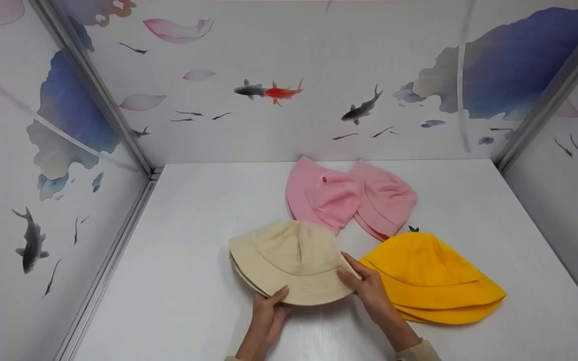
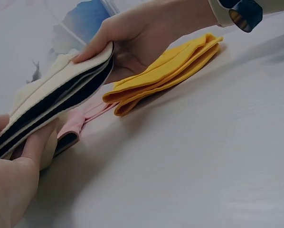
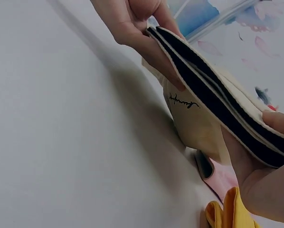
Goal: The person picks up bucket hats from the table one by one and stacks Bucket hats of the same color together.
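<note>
A cream bucket hat [image 1: 294, 250], folded flat, is held above the white table by both hands. My left hand [image 1: 269, 313] grips its brim at the front, thumb on top and fingers underneath. At the right end of the brim my right hand [image 1: 367, 286] pinches the cloth between thumb and fingers. Seen from the right wrist, the hat [image 3: 189, 116] shows a dark lining between its brim layers and small dark script on its underside. Just right of my right hand lies a folded yellow hat [image 1: 434, 281] with a small green leaf tip on top.
Two folded pink bucket hats, a left one [image 1: 319, 195] and a right one [image 1: 389, 195], lie overlapping at the back of the white table [image 1: 183, 210]. A back wall [image 1: 319, 60] painted with fish and petals and two side walls enclose the table.
</note>
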Action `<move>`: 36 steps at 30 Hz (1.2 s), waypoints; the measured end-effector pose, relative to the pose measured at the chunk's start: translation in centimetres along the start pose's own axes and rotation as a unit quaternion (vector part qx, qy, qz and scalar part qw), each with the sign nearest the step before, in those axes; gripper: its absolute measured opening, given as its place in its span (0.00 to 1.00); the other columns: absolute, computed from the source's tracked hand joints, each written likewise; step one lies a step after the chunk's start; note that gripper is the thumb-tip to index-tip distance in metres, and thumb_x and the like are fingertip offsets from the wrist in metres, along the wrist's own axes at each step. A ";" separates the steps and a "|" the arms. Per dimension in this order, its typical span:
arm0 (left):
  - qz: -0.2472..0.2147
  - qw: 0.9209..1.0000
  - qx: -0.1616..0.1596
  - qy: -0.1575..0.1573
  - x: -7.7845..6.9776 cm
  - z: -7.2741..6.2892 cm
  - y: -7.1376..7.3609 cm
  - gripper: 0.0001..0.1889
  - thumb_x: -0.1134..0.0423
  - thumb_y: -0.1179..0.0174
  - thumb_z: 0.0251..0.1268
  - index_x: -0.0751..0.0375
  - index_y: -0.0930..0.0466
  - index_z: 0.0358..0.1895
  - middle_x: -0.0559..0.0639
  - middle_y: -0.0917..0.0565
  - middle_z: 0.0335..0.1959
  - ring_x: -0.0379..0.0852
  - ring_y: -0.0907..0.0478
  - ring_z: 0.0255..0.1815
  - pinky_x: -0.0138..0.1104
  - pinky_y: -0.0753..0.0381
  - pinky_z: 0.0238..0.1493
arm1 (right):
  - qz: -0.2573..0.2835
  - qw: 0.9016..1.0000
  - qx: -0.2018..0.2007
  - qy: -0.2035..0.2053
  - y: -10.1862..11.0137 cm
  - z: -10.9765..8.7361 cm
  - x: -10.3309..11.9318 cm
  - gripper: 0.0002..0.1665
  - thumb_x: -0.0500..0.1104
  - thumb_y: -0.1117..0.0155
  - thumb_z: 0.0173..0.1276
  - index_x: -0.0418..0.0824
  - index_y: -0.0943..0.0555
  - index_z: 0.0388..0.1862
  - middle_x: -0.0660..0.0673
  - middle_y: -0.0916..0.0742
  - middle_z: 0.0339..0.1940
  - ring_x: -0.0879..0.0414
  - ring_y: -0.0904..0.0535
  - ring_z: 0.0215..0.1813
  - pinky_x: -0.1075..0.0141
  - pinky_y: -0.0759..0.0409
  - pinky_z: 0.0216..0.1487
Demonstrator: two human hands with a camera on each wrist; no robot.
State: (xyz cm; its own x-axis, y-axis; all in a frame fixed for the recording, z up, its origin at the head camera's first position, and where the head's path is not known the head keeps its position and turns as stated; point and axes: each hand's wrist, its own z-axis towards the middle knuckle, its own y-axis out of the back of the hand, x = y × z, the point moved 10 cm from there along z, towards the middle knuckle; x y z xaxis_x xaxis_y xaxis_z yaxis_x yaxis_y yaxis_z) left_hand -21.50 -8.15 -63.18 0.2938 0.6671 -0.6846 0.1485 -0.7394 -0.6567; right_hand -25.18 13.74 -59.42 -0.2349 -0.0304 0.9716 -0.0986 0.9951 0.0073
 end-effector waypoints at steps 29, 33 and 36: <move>0.133 0.987 -0.087 -0.032 -6.9 2.6 5.7 0.30 0.69 0.42 0.71 0.70 0.44 0.71 0.46 0.14 0.46 0.36 0.16 0.46 0.31 0.15 0.46 | -0.010 0.996 0.091 0.001 -3.1 3.1 1.2 0.28 0.47 0.39 0.75 0.32 0.26 0.67 0.34 0.16 0.61 0.51 0.13 0.50 0.59 0.13 0.50; 0.152 0.980 -0.126 -0.029 -8.0 3.4 7.3 0.32 0.65 0.39 0.71 0.67 0.42 0.72 0.45 0.16 0.47 0.35 0.18 0.43 0.29 0.17 0.44 | 0.016 0.999 0.041 -0.013 -2.2 4.1 1.8 0.23 0.41 0.43 0.77 0.29 0.27 0.65 0.30 0.19 0.62 0.45 0.15 0.54 0.58 0.13 0.51; 0.143 0.979 -0.147 -0.022 -8.5 3.9 8.3 0.31 0.65 0.41 0.72 0.66 0.41 0.73 0.44 0.16 0.45 0.35 0.19 0.42 0.29 0.18 0.44 | 0.026 0.999 -0.004 -0.048 -1.7 5.0 1.7 0.24 0.36 0.44 0.76 0.30 0.30 0.68 0.30 0.23 0.62 0.41 0.19 0.58 0.59 0.14 0.53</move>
State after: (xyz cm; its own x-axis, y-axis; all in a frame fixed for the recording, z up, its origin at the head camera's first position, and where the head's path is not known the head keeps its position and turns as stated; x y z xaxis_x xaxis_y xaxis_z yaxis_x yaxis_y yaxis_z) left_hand -26.45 -19.56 -64.07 0.3232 0.4278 -0.8441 0.3325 -0.8865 -0.3219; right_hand -30.29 11.49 -58.92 -0.3314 0.0120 0.9434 -0.0766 0.9963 -0.0396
